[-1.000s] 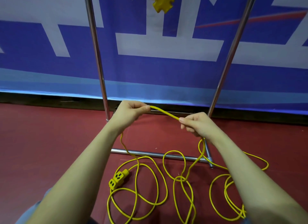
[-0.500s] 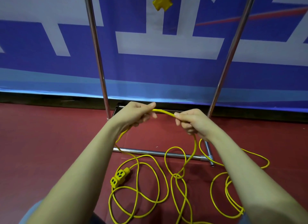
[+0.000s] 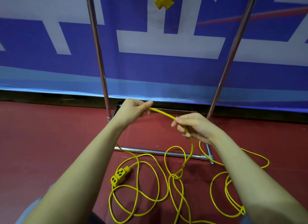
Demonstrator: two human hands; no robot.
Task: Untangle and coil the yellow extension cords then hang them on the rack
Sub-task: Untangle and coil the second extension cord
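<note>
Left hand (image 3: 133,109) and right hand (image 3: 195,126) pinch yellow cord (image 3: 162,113) taut between them. Remaining loops tangled on red floor (image 3: 50,132) by rack (image 3: 100,57) base.

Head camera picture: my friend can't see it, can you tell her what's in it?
Two bare hands, left hand and right hand, hold a short stretch of yellow cord between them. The rest lies in tangled loops on the red floor with its socket end, before a metal rack.

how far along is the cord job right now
Seemingly done: one yellow socket end already hangs between the chrome rack poles. In hand: the left hand and right hand grip a short stretch of thin yellow extension cord. Left: loose loops and a crossing lie beside the yellow triple outlet block, uncoiled, unhung.
</note>
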